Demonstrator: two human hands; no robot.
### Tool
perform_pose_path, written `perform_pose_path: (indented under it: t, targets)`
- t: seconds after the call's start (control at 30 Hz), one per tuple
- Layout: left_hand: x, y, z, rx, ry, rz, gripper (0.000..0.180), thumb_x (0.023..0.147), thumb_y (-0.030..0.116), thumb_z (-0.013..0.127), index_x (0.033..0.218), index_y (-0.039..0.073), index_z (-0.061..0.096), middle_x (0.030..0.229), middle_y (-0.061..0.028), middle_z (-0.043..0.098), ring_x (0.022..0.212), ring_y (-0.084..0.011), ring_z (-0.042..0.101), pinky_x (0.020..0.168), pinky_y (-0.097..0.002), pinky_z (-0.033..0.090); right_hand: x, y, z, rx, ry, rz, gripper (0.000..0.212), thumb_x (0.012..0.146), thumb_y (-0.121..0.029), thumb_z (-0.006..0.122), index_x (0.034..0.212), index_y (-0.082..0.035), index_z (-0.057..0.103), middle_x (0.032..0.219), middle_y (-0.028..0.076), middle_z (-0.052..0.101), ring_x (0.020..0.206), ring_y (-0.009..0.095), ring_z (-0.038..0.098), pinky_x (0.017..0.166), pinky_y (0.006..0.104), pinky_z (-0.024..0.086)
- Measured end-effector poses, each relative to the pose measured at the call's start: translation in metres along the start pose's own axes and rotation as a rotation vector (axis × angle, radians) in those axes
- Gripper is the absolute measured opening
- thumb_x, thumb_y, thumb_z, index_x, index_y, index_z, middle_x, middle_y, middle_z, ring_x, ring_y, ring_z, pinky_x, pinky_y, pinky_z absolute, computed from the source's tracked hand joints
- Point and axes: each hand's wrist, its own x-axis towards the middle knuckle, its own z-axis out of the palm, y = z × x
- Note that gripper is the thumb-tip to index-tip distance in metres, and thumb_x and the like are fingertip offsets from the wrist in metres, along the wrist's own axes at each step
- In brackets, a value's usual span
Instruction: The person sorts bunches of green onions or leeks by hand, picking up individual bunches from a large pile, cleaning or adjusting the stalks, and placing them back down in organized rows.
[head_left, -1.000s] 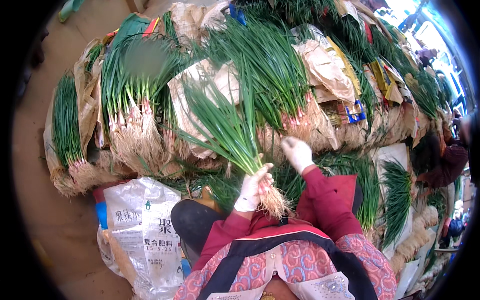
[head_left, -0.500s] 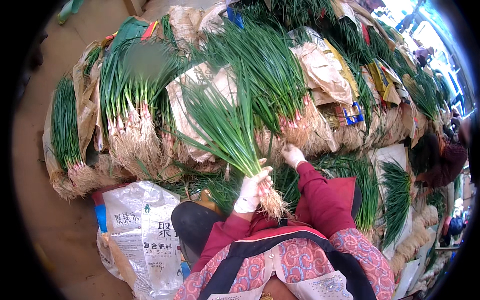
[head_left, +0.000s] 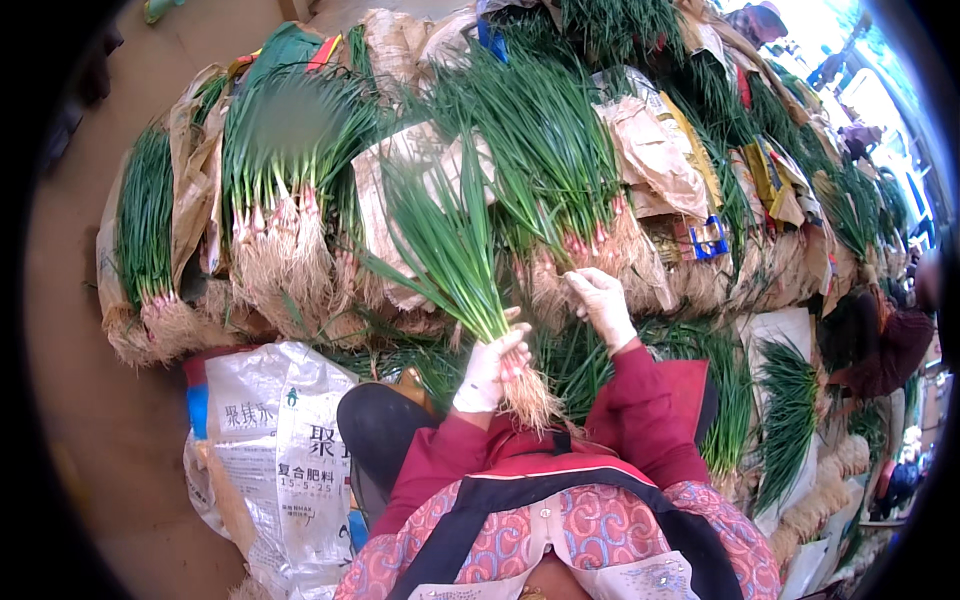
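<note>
The left hand (head_left: pixel 490 372), in a pale glove, holds a bunch of spring onions (head_left: pixel 462 270) in front of the person's lap. Its fingers are wrapped snugly around the pale lower stems; the long green leaves fan up and to the left, while the shaggy roots (head_left: pixel 530 402) hang below the fist. The right hand (head_left: pixel 603 308), also gloved, is beside the root ends of a larger heap of onions (head_left: pixel 555 165). Its thumb and forefinger are drawn close together at a thin stalk, but at this size I cannot tell whether they actually grip it.

The bunch should be light and springy, limp towards the leaf tips and firmer near the base. The leaves would probably crease or snap if squeezed, and damp stems could slide over one another. The best hold is likely just above the roots, where the stems gather, with a full but gentle wrap.

A white printed sack (head_left: pixel 285 460) lies to the person's left.
</note>
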Motion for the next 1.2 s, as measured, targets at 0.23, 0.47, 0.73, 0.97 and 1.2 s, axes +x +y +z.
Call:
perform_pose_path:
  t: [0.23,0.47,0.73,0.97,1.2]
  targets:
    - [-0.006,0.005,-0.01,0.008,-0.03,0.041,0.042,0.081,0.004,0.061,0.12,0.003,0.045,0.098,-0.008,0.061,0.065,-0.0104,0.059,0.057,-0.0255,0.054,-0.007,0.016,-0.009,0.206,-0.042,0.039,0.027,0.091,-0.029,0.052,0.092,-0.004,0.064,0.062,0.001,0.06,0.04,0.004,0.041,0.04,0.018,0.034]
    - [-0.02,0.003,-0.01,-0.004,0.015,0.039,0.025,0.08,0.003,0.061,0.103,0.005,0.052,0.103,-0.0085,0.062,0.087,-0.0172,0.063,0.069,-0.0302,0.054,-0.067,0.017,0.035,0.108,-0.09,-0.074,0.023,0.094,-0.023,0.045,0.094,-0.008,0.063,0.056,-0.004,0.051,0.044,0.002,0.041,0.041,0.017,0.032]
    - [-0.03,-0.011,-0.025,0.134,0.088,-0.012,0.018,0.081,0.002,0.06,0.097,0.005,0.053,0.105,-0.0107,0.062,0.092,-0.0209,0.062,0.066,-0.0302,0.054,-0.113,0.073,0.054,-0.441,-0.332,-0.373,0.02,0.093,-0.018,0.043,0.098,-0.006,0.059,0.074,0.009,0.06,0.067,0.017,0.059,0.061,0.0287,0.046]
    - [-0.07,0.049,-0.017,0.114,0.089,0.108,0.026,0.079,0.004,0.063,0.103,0.005,0.055,0.105,-0.0101,0.061,0.075,-0.0161,0.062,0.064,-0.0312,0.056,-0.114,0.096,0.025,-0.815,-0.459,-0.482,0.022,0.087,-0.019,0.048,0.106,-0.015,0.06,0.071,0.009,0.063,0.064,0.026,0.062,0.057,0.035,0.049]
    - [-0.092,0.067,-0.019,0.13,0.063,0.16,0.036,0.079,0.004,0.061,0.113,0.004,0.05,0.1,-0.0114,0.062,0.066,-0.0123,0.061,0.047,-0.0235,0.051,-0.099,0.106,0.041,-1.495,-0.997,-0.134,0.028,0.074,-0.028,0.058,0.098,-0.014,0.065,0.09,0.011,0.066,0.084,0.029,0.064,0.072,0.0402,0.051]
